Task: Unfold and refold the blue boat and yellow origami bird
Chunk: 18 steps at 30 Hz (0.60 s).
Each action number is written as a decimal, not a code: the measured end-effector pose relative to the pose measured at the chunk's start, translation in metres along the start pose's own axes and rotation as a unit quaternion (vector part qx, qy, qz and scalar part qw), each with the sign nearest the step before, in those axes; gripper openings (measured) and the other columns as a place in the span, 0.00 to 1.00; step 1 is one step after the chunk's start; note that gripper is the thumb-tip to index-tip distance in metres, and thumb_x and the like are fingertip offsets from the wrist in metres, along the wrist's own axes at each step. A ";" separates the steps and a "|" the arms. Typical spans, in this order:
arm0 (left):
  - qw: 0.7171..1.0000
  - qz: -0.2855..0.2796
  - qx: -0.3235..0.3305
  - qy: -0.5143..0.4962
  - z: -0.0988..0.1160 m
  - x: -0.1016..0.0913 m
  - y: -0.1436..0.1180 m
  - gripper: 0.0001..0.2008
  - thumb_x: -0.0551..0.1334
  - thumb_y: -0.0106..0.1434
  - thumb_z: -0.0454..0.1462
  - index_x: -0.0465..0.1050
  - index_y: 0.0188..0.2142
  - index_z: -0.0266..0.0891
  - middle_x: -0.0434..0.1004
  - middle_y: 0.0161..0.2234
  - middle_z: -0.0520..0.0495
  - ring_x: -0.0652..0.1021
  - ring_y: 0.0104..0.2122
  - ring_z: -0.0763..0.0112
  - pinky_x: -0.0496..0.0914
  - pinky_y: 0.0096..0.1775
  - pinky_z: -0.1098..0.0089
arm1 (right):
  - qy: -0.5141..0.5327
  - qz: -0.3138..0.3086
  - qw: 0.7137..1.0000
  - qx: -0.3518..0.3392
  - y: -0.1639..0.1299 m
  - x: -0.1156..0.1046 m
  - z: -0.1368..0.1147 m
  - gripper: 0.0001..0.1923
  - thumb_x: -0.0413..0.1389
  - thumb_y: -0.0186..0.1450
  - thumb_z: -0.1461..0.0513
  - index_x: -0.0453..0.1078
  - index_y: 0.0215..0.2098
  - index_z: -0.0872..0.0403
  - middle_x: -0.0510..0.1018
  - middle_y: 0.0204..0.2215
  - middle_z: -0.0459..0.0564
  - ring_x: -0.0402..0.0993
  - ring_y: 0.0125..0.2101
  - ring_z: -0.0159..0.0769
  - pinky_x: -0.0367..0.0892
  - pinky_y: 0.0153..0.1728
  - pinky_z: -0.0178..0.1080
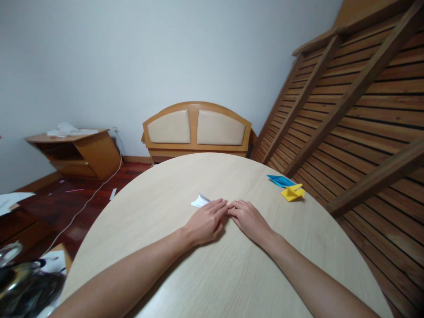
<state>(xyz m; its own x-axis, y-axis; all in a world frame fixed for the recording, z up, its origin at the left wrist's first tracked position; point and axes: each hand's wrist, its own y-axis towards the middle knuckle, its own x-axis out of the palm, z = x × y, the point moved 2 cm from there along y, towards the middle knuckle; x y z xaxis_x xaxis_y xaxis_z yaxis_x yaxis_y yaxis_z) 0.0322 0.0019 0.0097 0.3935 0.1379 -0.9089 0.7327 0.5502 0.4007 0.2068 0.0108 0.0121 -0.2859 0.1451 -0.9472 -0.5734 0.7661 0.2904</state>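
Observation:
A small piece of folded white paper [200,202] lies on the round table, its left end showing with one flap raised. My left hand [208,221] rests over the rest of it, fingers together and pressing it down. Close by on the right, my right hand [248,218] has its fingers curled and pressed together, the tips meeting those of the left hand. Whatever is between the right fingertips is hidden. Towards the table's right edge sit a blue folded-paper boat [281,181] and a yellow folded-paper piece [293,193], touching or nearly so.
The pale round wooden table [139,212] fills the foreground. A slatted wooden frame [364,115] leans along the right side. Behind stands a padded headboard [197,126]. At left are a low cabinet [96,154] with papers on top and a white cable [89,201] across the floor.

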 end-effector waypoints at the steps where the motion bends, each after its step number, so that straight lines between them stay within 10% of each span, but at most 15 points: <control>1: 1.000 -0.016 -0.026 0.001 -0.001 0.002 -0.001 0.26 0.55 0.63 0.32 0.61 0.61 0.29 0.64 0.63 0.33 0.64 0.64 0.57 0.61 0.63 0.57 | 0.001 0.001 1.000 -0.005 0.000 0.001 0.000 0.11 0.57 0.67 0.69 0.78 0.43 0.50 0.80 0.42 0.49 0.73 0.45 0.40 0.65 0.45 0.42; 18: 0.975 -0.140 -0.172 0.027 -0.004 0.011 -0.006 0.28 0.45 0.73 0.43 0.52 0.67 0.31 0.50 0.68 0.30 0.52 0.68 0.49 0.53 0.64 0.48 | 0.007 -0.126 0.992 0.022 -0.010 -0.006 -0.017 0.26 0.47 0.72 0.59 0.59 0.66 0.59 0.62 0.66 0.57 0.58 0.64 0.52 0.60 0.60 0.54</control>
<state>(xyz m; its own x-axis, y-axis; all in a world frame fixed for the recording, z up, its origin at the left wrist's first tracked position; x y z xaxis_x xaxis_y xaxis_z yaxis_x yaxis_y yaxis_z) 0.0302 0.0031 -0.0035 0.1683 -0.0193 -0.9856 0.5746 0.8143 0.0822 0.2012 -0.0080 0.0172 -0.1488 -0.0631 -0.9869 -0.5944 0.8033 0.0383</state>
